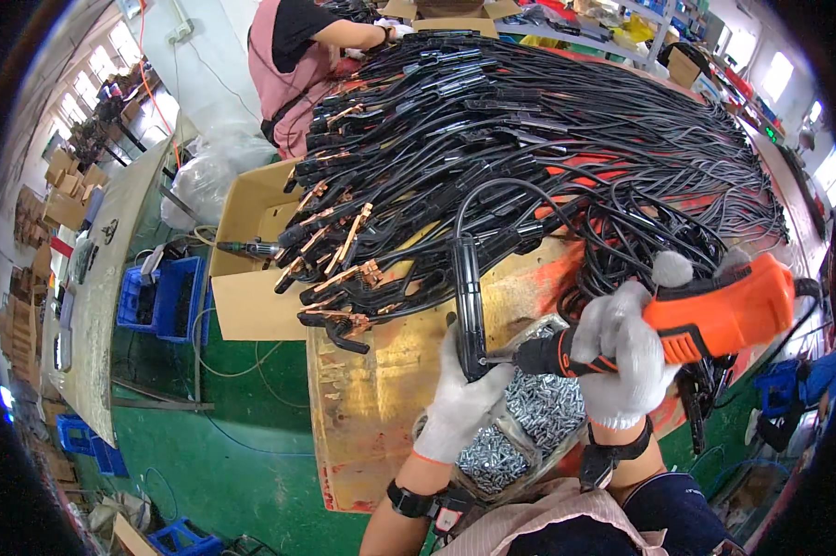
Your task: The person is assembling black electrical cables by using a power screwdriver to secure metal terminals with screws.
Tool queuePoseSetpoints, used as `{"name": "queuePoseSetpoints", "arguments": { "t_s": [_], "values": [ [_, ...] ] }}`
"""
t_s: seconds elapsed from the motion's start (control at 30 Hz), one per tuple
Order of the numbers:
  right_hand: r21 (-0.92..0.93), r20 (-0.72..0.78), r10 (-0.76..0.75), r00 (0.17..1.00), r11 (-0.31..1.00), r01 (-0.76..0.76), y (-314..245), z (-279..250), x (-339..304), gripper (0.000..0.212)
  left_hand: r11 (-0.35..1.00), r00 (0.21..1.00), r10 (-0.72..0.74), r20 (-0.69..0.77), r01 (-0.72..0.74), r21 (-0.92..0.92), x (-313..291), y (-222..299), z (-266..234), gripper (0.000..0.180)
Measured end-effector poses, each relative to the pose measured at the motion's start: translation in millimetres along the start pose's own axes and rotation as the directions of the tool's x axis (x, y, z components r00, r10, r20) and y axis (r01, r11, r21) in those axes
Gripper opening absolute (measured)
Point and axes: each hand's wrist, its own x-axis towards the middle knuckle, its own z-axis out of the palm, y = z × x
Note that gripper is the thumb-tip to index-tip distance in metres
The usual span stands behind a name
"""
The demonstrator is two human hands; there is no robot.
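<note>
My left hand [462, 408], in a white glove, is closed round the lower part of a black tubular handle [470, 296] that stands roughly upright. A black cable loops from its top toward the right. My right hand [624, 357], also gloved, grips an orange electric screwdriver [719, 310] held level. Its bit points left and meets the lower end of the handle, beside my left fingers; whether a screw sits there is hidden. Just below both hands are many small silver screws [547, 408] in a clear-lined tray [559, 461].
Black electrode holders with copper jaws [351, 239] and grey-black cables [659, 120] cover most of the worktable [362, 389]. An open cardboard box [260, 310] stands at its left edge, near a blue crate [184, 296]. Another person [293, 56] works at the far left side.
</note>
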Motion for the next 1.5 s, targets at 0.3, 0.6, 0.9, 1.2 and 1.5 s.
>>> {"name": "queuePoseSetpoints", "arguments": {
  "t_s": [0.3,0.6,0.9,1.2,1.5],
  "values": [
    [-0.253,0.166,0.134,0.977,0.963,-0.089,-5.3,20.7,0.9,0.037,0.998,0.997,-0.011,-0.077,0.015,0.059,4.2,-3.6,-3.0,0.071],
    [-0.248,0.139,0.143,0.980,0.963,-0.105,-5.5,24.5,2.4,0.027,0.995,0.996,-0.087,-0.018,0.086,-0.049,0.3,8.6,-1.0,0.060],
    [-0.386,0.060,0.079,0.995,0.921,-0.050,-21.0,13.2,8.9,0.034,0.970,0.979,0.172,0.106,-0.150,-0.194,19.5,-28.1,-17.5,0.057],
    [-0.602,-0.265,-0.590,0.763,0.719,0.346,-172.5,-154.4,-15.7,0.052,0.987,0.993,-0.102,0.053,0.095,0.133,-9.0,0.4,-15.3,0.034],
    [-0.949,-0.080,-0.970,0.230,0.003,-0.315,-333.1,-274.1,-166.9,0.024,0.548,0.860,0.457,0.225,-0.472,0.690,-8.2,-11.9,5.5,0.028]
  ]
}}
